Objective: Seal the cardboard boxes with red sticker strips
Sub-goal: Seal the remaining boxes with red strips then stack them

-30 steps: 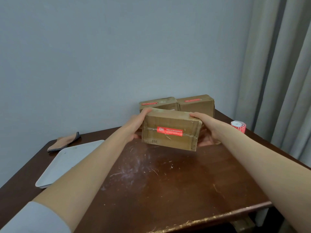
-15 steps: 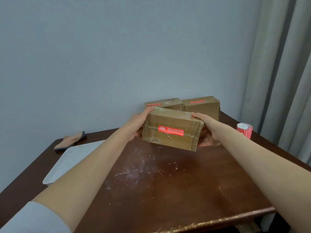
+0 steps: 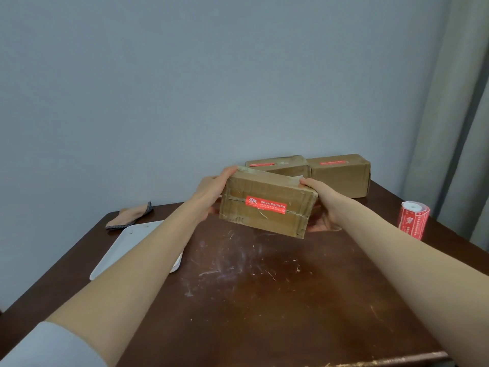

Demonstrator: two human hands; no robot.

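Cardboard box: creased (red sticker strip).

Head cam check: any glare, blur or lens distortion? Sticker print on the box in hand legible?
Head view: soft even light, no hard glare, only a dull sheen on the scuffed table. Head view: wide-angle stretch slants the curtain at the right edge. Head view: held box is sharp enough; white print on its red sticker strip is too small to read.

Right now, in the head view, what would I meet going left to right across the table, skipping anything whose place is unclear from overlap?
In order: white tray → left hand → held cardboard box → right hand → roll of red stickers.
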